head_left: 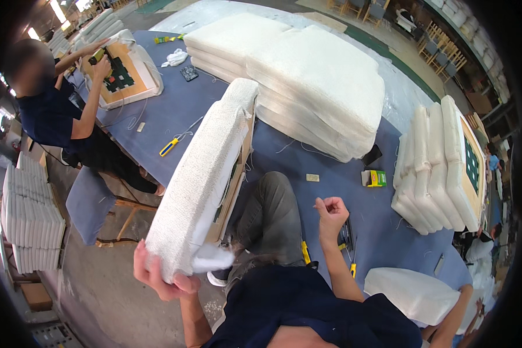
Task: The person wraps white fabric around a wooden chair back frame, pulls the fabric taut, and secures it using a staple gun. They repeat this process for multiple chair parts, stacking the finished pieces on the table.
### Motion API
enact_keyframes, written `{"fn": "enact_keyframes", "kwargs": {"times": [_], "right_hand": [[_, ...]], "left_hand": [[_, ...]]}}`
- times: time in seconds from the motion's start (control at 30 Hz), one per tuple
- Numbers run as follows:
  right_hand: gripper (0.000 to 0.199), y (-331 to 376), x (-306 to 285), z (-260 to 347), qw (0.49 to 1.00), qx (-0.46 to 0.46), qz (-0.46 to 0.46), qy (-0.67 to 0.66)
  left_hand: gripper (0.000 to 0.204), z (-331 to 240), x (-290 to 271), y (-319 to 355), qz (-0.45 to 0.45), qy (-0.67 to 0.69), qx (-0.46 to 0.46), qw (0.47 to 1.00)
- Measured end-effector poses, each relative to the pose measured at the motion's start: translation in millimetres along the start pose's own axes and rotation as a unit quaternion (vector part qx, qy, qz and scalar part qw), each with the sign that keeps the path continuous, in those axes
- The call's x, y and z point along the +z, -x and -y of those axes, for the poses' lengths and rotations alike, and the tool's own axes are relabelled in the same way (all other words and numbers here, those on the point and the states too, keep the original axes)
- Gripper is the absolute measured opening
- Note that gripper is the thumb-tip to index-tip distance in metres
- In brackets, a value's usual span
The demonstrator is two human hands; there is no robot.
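My left hand grips the near lower end of a white fabric-covered cushion panel, fingers on the outer side. The panel stands on edge, tilted, and leans across the blue table's edge beside my knee. Its wooden back faces right, and a tuft of white padding pokes out at its near end. My right hand is raised above the table, fingers curled closed; what they hold, if anything, is hidden. Just below it lie a black tool and a yellow-handled tool, partly hidden by my forearm. Another yellow handle is near my thigh.
White cushions lie stacked at the far side, with more upright at right. A green-yellow box and a yellow-blue screwdriver lie on the table. A co-worker uses a tool at left; another person's arm holds a cushion.
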State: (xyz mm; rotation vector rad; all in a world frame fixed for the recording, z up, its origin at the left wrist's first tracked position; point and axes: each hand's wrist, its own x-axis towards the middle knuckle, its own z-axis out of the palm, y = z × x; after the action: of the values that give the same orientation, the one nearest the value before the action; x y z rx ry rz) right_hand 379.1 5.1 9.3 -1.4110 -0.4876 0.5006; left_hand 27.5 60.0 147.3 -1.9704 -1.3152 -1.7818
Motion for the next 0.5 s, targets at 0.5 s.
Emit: {"fn": "enact_keyframes", "kwargs": {"times": [0.5], "right_hand": [[0.035, -2, 15, -26, 0.978, 0.104, 0.176, -0.05]], "left_hand": [[0.073, 55, 1, 140, 0.145, 0.099, -0.36, 0.916]]}}
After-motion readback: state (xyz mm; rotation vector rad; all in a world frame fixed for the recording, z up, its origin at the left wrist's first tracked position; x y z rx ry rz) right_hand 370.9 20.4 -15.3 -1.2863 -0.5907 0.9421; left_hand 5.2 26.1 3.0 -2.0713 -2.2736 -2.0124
